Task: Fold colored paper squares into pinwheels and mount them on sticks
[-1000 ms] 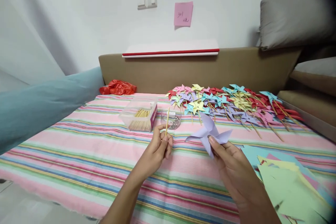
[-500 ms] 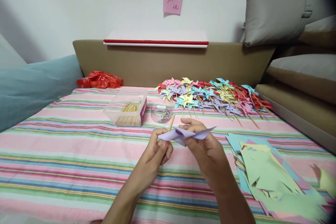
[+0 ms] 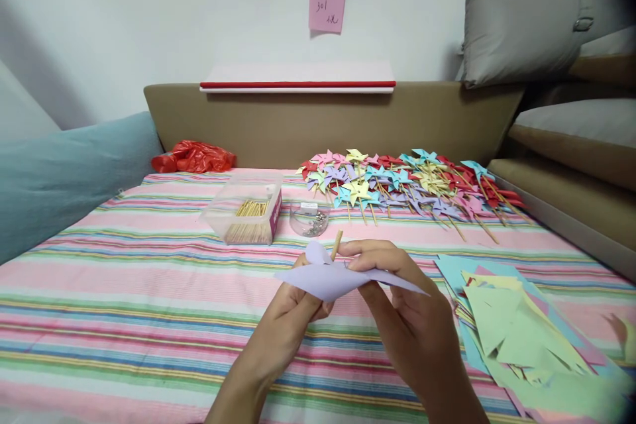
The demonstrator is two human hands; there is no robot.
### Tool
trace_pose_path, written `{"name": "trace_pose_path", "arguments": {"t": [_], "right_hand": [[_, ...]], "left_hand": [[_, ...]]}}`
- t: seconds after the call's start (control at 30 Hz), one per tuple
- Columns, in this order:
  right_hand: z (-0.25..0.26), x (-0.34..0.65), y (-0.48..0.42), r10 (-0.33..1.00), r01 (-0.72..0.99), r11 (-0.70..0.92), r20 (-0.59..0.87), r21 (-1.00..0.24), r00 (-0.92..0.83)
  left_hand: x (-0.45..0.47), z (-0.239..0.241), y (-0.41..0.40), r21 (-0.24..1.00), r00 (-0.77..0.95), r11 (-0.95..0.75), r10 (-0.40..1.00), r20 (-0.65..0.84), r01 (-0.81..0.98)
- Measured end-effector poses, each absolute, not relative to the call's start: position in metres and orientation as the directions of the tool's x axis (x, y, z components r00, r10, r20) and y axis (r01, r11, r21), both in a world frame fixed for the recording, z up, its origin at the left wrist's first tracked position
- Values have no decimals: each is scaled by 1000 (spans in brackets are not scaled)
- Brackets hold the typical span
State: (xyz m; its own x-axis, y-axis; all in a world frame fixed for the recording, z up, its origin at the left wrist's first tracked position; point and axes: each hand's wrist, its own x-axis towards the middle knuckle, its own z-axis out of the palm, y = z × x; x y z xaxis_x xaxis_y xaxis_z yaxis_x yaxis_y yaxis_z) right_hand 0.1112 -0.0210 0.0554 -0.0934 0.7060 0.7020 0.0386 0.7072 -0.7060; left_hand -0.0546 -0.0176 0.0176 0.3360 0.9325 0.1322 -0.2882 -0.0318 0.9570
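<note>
Between my hands is a lavender paper pinwheel (image 3: 325, 281), its blades spread to either side. A thin wooden stick (image 3: 336, 245) pokes up behind the paper, tilted slightly right. My left hand (image 3: 293, 308) is closed around the stick's lower part, with its fingers partly covered by the paper. On the other side, my right hand (image 3: 402, 291) pinches the pinwheel near its middle, thumb below and fingers above. Just beyond my hands stands a round clear container (image 3: 309, 220) of small metal pieces, beside a clear plastic box (image 3: 213, 212) of wooden sticks (image 3: 252, 209).
Many finished-looking pinwheels (image 3: 392, 179) on sticks lie heaped at the back right. Coloured paper sheets (image 3: 517, 324) are stacked at the right. A red plastic bag (image 3: 193, 158) lies at the back left on the striped cloth (image 3: 124, 318). Grey cushions (image 3: 521, 33) border the right side.
The pinwheel has turned and tipped, so a broad blade now faces me and covers part of my left fingers. My right fingers have shifted onto its upper side. The view has tilted slightly.
</note>
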Motion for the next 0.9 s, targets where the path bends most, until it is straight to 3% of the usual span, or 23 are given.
{"name": "trace_pose_path", "arguments": {"t": [0.33, 0.9], "right_hand": [[58, 110, -25, 668, 53, 744, 738, -667, -93], [62, 110, -28, 671, 73, 742, 734, -667, -107]], "left_hand": [[-61, 24, -21, 970, 428, -27, 894, 132, -242], [-63, 30, -22, 981, 421, -53, 898, 129, -188]]}}
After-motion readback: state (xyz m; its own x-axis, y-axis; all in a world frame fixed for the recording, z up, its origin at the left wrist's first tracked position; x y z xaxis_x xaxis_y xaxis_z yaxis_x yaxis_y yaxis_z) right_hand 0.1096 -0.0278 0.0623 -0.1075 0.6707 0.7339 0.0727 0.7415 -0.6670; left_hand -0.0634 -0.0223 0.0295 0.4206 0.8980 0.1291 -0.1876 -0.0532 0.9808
